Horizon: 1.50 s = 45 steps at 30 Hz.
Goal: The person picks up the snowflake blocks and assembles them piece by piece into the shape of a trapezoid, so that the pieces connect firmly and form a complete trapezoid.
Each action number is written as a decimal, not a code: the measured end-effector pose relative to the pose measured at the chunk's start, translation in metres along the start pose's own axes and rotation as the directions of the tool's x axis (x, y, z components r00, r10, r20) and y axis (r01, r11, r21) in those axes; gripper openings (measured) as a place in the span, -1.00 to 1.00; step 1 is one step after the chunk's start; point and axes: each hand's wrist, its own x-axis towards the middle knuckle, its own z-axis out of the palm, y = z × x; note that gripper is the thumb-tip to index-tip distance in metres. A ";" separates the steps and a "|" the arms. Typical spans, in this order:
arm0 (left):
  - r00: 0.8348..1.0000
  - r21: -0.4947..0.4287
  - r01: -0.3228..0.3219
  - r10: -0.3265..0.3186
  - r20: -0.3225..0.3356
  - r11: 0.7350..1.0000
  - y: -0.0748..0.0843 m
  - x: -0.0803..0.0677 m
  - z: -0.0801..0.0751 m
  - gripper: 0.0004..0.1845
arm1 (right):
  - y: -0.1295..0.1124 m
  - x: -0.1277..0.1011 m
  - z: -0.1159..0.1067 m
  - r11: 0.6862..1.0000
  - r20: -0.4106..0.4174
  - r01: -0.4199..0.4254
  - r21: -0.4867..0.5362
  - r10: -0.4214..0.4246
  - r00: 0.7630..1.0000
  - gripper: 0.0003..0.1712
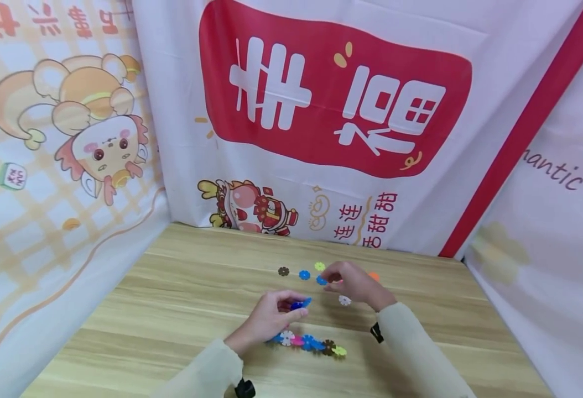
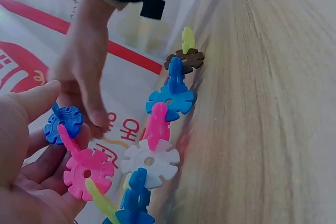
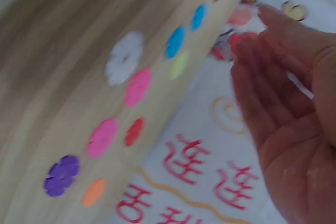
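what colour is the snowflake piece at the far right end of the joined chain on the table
Yellow-green. The end piece of the chain shows best in the head view.

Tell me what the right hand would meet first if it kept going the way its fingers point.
Probably the blue loose piece on the table: the right hand hovers with fingertips pointing left and down at it. Depth is unclear; the blurred wrist view shows no contact.

Your head camera looks forward and down across the light wooden counter from some way back. Your left wrist camera sits low and close, skimming the chain of coloured plastic snowflake discs, which both views share. Your right wrist camera looks along the loose discs, blurred.
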 end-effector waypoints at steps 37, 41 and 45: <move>1.000 -0.021 0.029 -0.029 -0.006 0.999 0.011 -0.003 -0.003 -0.66 | -0.013 -0.007 0.012 0.962 -0.113 -0.040 0.272 0.073 0.991 -0.95; 0.999 -0.010 0.032 -0.032 -0.008 0.999 0.010 -0.003 -0.003 -0.66 | -0.031 -0.022 0.006 0.953 -0.170 0.036 0.302 0.017 0.985 -0.94; 0.999 -0.017 0.033 -0.034 -0.009 0.999 0.009 -0.002 -0.003 -0.66 | -0.044 -0.032 0.004 0.948 -0.205 0.064 0.313 0.001 0.979 -0.90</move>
